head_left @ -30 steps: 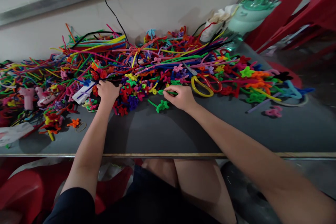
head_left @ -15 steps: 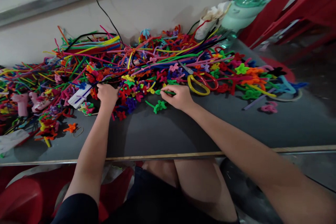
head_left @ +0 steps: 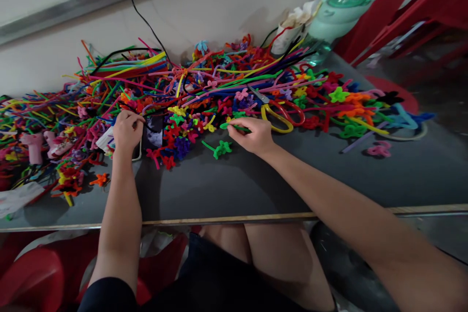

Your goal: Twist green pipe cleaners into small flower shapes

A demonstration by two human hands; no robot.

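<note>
My right hand (head_left: 253, 134) is closed in a pinch on a green pipe cleaner piece (head_left: 241, 128), whose leaf-like tip sticks out to the left. Just below and left of it on the table lies a green pipe cleaner flower (head_left: 221, 149) with a short stem. My left hand (head_left: 127, 129) hangs over the left part of the pile, back up, its fingertips mostly hidden; whether they grip anything does not show. A dark flat rectangle (head_left: 153, 131) lies right of that hand, and a white card (head_left: 106, 140) with purple strips is partly under it. Small coloured pipe cleaner flowers (head_left: 182, 146) sit between both hands.
Scissors (head_left: 278, 116) with yellow and red handles rest right of my right hand. Long pipe cleaners (head_left: 127, 66) are heaped along the wall. A green-tinted bottle (head_left: 334, 14) and a white cup (head_left: 283, 39) stand at the back right, near red chairs (head_left: 395, 14).
My left hand has moved left, off the small flowers, uncovering the dark flat rectangle. My right hand stays nearly in place with the green piece.
</note>
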